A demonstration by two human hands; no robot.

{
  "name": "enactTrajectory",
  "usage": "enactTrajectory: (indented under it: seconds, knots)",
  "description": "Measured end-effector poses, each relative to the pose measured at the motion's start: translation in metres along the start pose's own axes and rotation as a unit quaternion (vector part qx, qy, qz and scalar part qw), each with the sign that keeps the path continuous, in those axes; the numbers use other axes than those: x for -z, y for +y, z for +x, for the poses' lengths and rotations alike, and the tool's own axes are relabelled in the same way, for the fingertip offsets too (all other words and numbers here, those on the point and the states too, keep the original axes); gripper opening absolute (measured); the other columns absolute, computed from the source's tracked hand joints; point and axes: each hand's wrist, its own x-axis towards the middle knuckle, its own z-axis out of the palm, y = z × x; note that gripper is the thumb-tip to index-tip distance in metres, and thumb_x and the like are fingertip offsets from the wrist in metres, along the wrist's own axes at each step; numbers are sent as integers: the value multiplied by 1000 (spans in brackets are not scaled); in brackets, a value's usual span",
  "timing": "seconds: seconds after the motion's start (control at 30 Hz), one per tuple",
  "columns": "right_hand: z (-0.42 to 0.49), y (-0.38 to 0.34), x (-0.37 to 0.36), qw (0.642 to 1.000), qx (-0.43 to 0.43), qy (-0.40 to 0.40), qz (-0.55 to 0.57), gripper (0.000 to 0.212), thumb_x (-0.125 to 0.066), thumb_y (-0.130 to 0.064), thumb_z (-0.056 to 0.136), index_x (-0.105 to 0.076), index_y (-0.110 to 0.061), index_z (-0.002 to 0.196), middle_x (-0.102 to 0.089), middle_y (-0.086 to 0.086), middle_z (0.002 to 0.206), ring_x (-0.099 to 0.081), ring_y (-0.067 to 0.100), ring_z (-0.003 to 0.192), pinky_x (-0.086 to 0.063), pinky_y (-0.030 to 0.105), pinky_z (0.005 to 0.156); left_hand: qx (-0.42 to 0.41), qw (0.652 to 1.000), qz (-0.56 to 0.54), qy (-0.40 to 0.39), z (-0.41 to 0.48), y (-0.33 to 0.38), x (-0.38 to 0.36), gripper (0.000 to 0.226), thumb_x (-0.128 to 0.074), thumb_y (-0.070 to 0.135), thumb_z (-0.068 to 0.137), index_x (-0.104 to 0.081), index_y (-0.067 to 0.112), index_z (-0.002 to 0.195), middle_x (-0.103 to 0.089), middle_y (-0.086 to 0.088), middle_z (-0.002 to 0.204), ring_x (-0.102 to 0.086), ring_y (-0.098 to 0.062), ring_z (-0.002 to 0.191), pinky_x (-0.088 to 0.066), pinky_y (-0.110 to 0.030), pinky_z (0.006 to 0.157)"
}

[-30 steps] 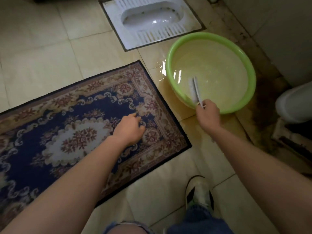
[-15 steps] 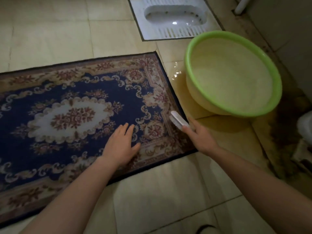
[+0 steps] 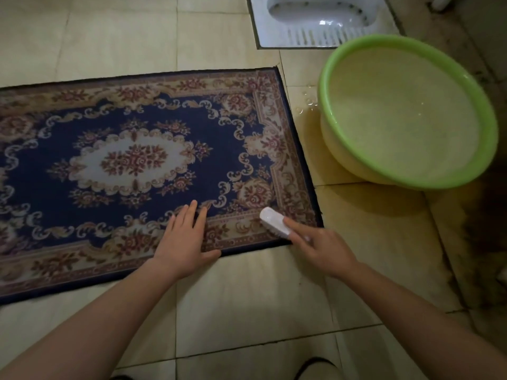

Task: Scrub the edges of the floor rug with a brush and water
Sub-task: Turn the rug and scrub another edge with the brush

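Observation:
A dark blue floor rug [image 3: 142, 165] with floral borders lies on the beige tiled floor. My right hand [image 3: 321, 248] grips a white scrub brush [image 3: 275, 222], whose bristles sit on the rug's border near its near right corner. My left hand [image 3: 183, 239] presses flat on the rug's near edge, fingers straight, just left of the brush. A green basin [image 3: 491, 127] filled with water stands on the floor to the right of the rug.
A white squat toilet pan [image 3: 323, 20] is set in the floor beyond the rug's far right corner. Water is spilled on the tiles [image 3: 307, 105] between rug and basin. Dark stained floor [image 3: 482, 242] runs along the right.
My right hand took the brush out of the basin and set it on the rug's near right corner. My left hand slid toward the near edge.

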Motion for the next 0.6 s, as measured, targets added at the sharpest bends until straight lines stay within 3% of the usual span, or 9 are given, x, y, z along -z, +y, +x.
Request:
enactTrajectory:
  seconds: [0.13, 0.23, 0.33, 0.4, 0.47, 0.5, 0.6]
  knots:
    - [31, 18, 19, 975, -153, 139, 81, 43, -40, -44, 99, -45, -36, 141, -68, 10, 101, -64, 27, 86, -50, 33, 69, 2, 1000, 4, 1, 1, -1, -1, 103, -49, 68, 83, 14, 21, 151, 18, -5, 158, 13, -23, 146, -1, -39, 120]
    - [1, 3, -11, 998, -41, 37, -9, 46, -35, -43, 101, -31, -37, 146, -67, 7, 85, -61, 15, 65, -53, 32, 57, 2, 1000, 1, 3, 2, -1, -2, 104, -49, 69, 82, 14, 22, 150, 19, -3, 158, 13, -21, 146, -1, -39, 120]
    - [-12, -5, -5, 993, 83, -79, -44, 44, -32, -48, 100, -30, -43, 144, -68, 5, 87, -55, 11, 64, -40, 21, 52, 4, 1000, -3, 7, 2, 0, -4, 105, -50, 69, 81, 14, 23, 150, 18, -3, 158, 12, -21, 146, -2, -39, 120]
    - [12, 5, 14, 999, 13, -39, 16, 42, -36, -49, 99, -38, -44, 141, -68, 6, 93, -62, 15, 76, -49, 24, 61, 6, 1000, -4, 18, 2, 0, -6, 106, -50, 70, 81, 14, 23, 150, 17, -3, 158, 11, -21, 146, -4, -39, 120]
    - [34, 13, 22, 981, -128, 95, 113, 43, -36, -48, 99, -46, -37, 140, -68, 10, 102, -65, 24, 90, -54, 35, 74, 4, 1000, -4, 18, 2, -2, -6, 105, -50, 70, 81, 14, 24, 150, 17, -3, 158, 11, -21, 146, -4, -39, 120]
    - [33, 9, 18, 976, -147, 118, 106, 44, -35, -45, 100, -46, -33, 140, -69, 11, 101, -65, 25, 88, -54, 35, 72, 4, 1000, -2, 16, 2, -3, -6, 105, -50, 70, 81, 14, 24, 150, 17, -3, 158, 11, -21, 146, -4, -39, 120]
    - [-2, -18, -20, 1000, -19, 5, 0, 47, -33, -41, 101, -32, -34, 148, -69, 9, 90, -64, 19, 70, -48, 28, 59, 4, 1000, 1, 17, 3, -3, -5, 106, -50, 70, 80, 14, 23, 150, 17, -2, 158, 11, -20, 146, -3, -38, 119]
